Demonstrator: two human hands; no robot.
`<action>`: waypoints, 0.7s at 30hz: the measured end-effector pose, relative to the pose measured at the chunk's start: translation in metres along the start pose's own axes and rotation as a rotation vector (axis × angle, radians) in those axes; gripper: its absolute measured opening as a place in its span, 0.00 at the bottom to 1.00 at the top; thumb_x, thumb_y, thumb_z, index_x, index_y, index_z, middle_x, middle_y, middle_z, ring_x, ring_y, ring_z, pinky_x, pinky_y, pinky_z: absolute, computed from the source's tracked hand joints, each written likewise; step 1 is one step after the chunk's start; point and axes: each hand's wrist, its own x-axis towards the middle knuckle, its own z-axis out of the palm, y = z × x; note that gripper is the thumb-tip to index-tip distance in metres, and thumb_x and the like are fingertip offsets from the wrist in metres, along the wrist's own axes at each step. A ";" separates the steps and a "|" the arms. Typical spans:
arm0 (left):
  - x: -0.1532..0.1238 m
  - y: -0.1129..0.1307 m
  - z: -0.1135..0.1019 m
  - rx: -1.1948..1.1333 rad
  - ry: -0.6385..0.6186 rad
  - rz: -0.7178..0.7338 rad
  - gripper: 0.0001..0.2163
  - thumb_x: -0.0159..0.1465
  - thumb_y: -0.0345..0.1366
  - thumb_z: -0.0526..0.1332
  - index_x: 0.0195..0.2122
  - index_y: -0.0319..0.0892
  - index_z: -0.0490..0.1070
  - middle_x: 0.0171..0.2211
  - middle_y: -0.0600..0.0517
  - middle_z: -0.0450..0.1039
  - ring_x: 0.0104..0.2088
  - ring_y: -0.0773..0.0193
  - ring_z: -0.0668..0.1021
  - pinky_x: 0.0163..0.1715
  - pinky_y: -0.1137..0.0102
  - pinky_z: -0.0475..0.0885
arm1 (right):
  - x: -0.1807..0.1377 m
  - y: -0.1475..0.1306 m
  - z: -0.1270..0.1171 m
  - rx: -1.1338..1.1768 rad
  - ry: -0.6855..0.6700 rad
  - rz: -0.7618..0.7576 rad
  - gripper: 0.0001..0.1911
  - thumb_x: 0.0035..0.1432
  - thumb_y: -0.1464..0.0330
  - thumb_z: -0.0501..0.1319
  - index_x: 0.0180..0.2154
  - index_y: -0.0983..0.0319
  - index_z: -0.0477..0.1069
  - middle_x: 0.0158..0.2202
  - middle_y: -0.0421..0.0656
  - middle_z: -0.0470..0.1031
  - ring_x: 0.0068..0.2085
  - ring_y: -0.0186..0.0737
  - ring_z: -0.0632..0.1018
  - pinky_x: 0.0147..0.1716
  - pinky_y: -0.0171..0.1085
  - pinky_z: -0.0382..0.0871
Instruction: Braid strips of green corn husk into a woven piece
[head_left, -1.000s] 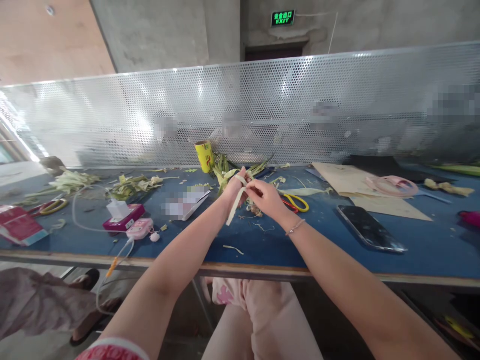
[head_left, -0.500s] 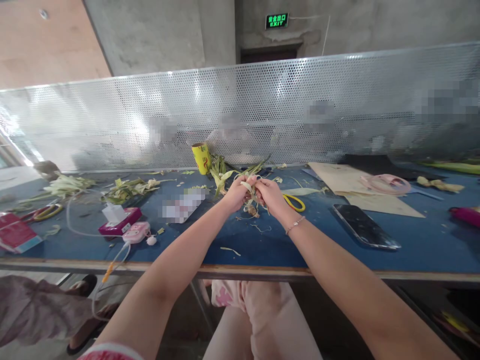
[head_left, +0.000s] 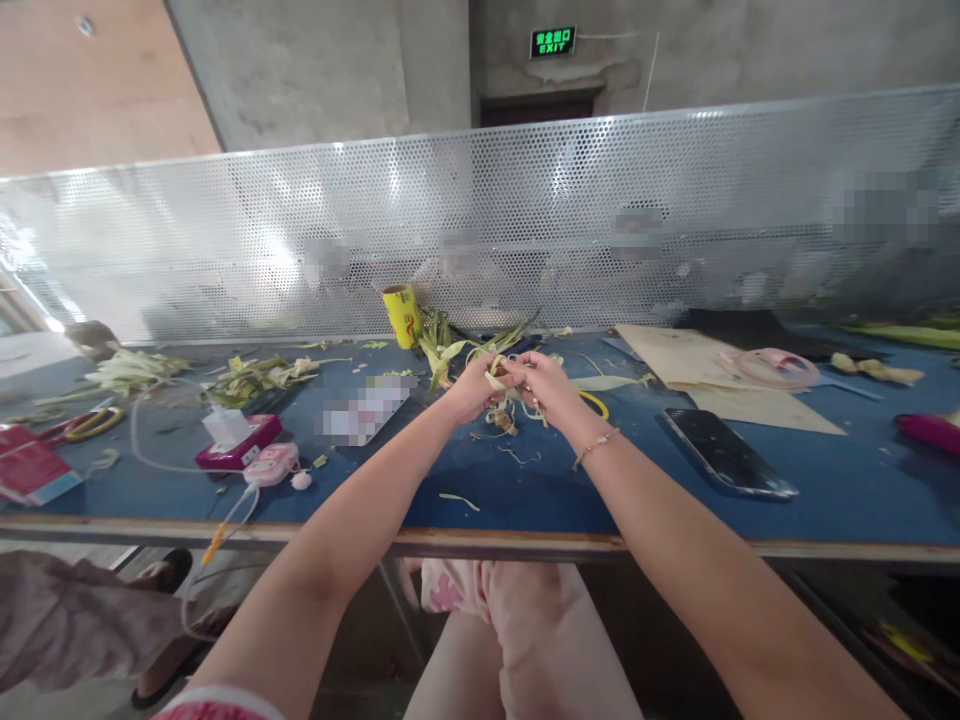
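Note:
My left hand (head_left: 478, 390) is closed on pale green leaf strips (head_left: 496, 376) above the middle of the blue table. My right hand (head_left: 549, 388) meets it from the other side, its fingers bent around the same strips. Thin strip ends hang below both hands, over a small brownish tangled clump (head_left: 501, 420) on the tabletop. Just behind my hands lies a bunch of green leaves (head_left: 442, 350). A yellow loop (head_left: 598, 403) shows partly behind my right wrist; the rest of it is hidden.
A yellow cardboard tube (head_left: 403, 318) stands before the perforated metal screen (head_left: 360, 200). Leaf piles (head_left: 262, 380), a magenta power block (head_left: 240, 445) with cables and a pixelated card (head_left: 367, 412) lie left. A phone (head_left: 727, 453) and brown paper sheets (head_left: 675, 365) lie right.
My right hand has shifted slightly right and its fingers have opened out a little over the strips. My left hand stays nearly in place, and more of the strips show between the hands.

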 end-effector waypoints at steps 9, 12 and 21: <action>0.004 -0.003 -0.003 -0.101 0.027 -0.025 0.14 0.46 0.31 0.70 0.25 0.39 0.62 0.19 0.59 0.60 0.16 0.80 0.58 0.17 0.78 0.49 | 0.003 -0.005 -0.006 0.072 0.055 0.020 0.18 0.46 0.54 0.65 0.25 0.61 0.63 0.21 0.36 0.64 0.17 0.27 0.62 0.12 0.29 0.48; 0.006 -0.002 -0.005 -0.131 0.111 -0.036 0.14 0.47 0.31 0.70 0.26 0.39 0.63 0.18 0.61 0.58 0.15 0.81 0.56 0.16 0.79 0.50 | 0.007 -0.002 -0.009 0.021 0.063 0.092 0.10 0.46 0.62 0.64 0.28 0.61 0.68 0.26 0.40 0.71 0.22 0.30 0.68 0.13 0.28 0.50; 0.006 0.000 -0.005 -0.156 0.131 -0.025 0.13 0.49 0.31 0.69 0.26 0.40 0.63 0.15 0.61 0.56 0.14 0.79 0.56 0.17 0.80 0.49 | 0.005 0.004 -0.015 -0.113 -0.162 0.169 0.06 0.41 0.72 0.60 0.27 0.63 0.73 0.23 0.41 0.72 0.23 0.32 0.69 0.17 0.30 0.57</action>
